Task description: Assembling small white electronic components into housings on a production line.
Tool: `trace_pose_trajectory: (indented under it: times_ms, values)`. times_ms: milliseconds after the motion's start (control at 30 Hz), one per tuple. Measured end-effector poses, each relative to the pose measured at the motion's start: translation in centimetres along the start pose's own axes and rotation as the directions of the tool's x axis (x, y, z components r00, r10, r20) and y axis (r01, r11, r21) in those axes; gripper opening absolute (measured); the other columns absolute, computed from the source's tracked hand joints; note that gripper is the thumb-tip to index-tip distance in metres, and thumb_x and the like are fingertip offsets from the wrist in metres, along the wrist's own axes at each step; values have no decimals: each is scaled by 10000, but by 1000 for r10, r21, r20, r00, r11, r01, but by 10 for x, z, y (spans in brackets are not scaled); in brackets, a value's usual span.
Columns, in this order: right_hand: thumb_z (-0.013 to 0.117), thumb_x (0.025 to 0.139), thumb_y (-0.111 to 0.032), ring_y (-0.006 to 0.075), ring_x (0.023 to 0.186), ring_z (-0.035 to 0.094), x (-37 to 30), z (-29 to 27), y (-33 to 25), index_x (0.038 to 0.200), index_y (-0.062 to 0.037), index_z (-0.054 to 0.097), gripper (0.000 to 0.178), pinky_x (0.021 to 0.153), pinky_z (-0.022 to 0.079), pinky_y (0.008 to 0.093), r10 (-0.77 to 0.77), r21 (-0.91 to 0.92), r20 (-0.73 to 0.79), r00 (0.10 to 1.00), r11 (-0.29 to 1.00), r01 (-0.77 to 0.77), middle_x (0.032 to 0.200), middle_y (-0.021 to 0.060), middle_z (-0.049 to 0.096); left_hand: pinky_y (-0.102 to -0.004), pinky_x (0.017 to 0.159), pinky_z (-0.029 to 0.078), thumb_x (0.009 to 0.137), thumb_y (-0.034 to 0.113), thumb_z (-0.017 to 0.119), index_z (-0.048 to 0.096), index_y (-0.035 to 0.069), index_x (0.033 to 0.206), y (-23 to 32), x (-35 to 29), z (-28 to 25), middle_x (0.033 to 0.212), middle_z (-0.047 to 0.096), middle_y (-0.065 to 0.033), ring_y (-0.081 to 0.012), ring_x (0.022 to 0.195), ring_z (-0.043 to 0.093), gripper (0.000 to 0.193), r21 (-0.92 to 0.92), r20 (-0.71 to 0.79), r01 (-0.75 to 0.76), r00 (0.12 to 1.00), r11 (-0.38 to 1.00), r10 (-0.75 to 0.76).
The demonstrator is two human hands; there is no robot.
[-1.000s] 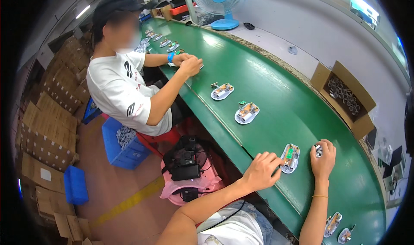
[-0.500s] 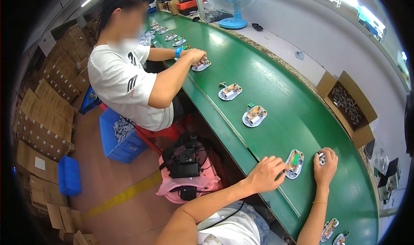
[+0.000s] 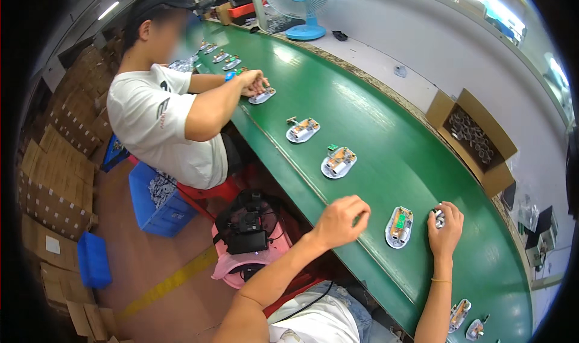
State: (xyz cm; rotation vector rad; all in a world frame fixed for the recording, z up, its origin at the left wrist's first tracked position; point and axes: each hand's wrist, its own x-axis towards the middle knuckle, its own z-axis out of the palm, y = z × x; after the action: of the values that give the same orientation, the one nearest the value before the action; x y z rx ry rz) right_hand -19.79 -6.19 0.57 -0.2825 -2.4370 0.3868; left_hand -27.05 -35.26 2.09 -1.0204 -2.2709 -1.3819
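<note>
In front of me on the green bench lies a white oval casing half (image 3: 399, 227) with a green circuit board, an orange-brown part and a pale cylinder in it. My left hand (image 3: 342, 222) is raised left of this casing, apart from it. Its fingers are curled with thumb and forefinger close together; whether something small is between them is hidden. To the casing's right, my right hand (image 3: 446, 231) rests near the bench, closed around several small white and grey parts (image 3: 439, 217). Their exact kind does not show.
Similar open casings (image 3: 339, 162) stand in a line toward a co-worker (image 3: 166, 114), who handles one. Two more (image 3: 459, 316) lie beside my right forearm. An open cardboard box (image 3: 500, 177) of small round parts sits at the right edge. A blue fan (image 3: 306, 31) stands behind.
My left hand has drawn away from the casing, leftward and up. The right hand keeps its grip on the small parts beside the casing. The whole view has shifted slightly.
</note>
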Motion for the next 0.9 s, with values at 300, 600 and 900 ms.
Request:
trace_pose_trajectory:
  times_ms: [300, 600, 900]
  values:
    - [728, 795, -103, 275, 1025, 592, 1, -9, -9, 949, -79, 683, 163, 916, 503, 376, 29, 41, 5, 1000, 999, -29, 1130, 65, 686, -319, 664, 486, 779, -53, 630, 650, 42, 903, -11, 0, 3, 839, 639, -51, -226, 713, 581, 158, 204, 47, -42, 998, 978, 33]
    - [725, 792, -94, 264, 1026, 589, 2, -15, -8, 926, -75, 691, 139, 911, 503, 370, 54, 116, 12, 998, 992, -55, 1120, 64, 692, -305, 732, 491, 792, -52, 616, 637, 43, 953, -10, -1, 1, 850, 628, -59, -212, 739, 583, 188, 174, -62, 24, 998, 984, -14]
    - [723, 792, -92, 263, 1022, 586, 1, -17, -9, 924, -74, 691, 137, 917, 498, 368, 80, 112, 19, 997, 990, -82, 1114, 61, 692, -266, 663, 449, 915, 19, 534, 592, 40, 904, -23, 2, -31, 820, 604, -78, -167, 727, 542, 62, -727, -1, 397, 815, 560, -579]
